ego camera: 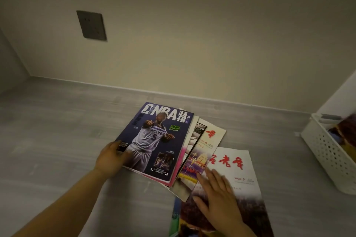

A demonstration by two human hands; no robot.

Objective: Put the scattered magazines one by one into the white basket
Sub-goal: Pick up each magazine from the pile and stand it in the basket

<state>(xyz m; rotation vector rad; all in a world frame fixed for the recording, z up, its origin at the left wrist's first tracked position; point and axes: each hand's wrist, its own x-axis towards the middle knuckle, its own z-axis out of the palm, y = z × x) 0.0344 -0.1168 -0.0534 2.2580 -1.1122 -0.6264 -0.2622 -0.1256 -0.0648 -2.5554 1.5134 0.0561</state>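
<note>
A purple NBA magazine [158,140] lies on top of a loose pile on the grey floor. My left hand [111,158] grips its lower left corner, with the thumb on the cover. Under it several other magazines fan out to the right, among them a cream one with a red character [213,136]. A white magazine with red characters [237,171] lies nearest me, and my right hand [217,192] rests flat on it with straight fingers. The white basket [327,152] stands at the right edge with a magazine inside it [344,131].
The pile lies close to a beige wall [192,54] with a dark socket plate [92,25]. A white panel [339,94] rises behind the basket. Bare grey floor [57,131] stretches to the left of the pile.
</note>
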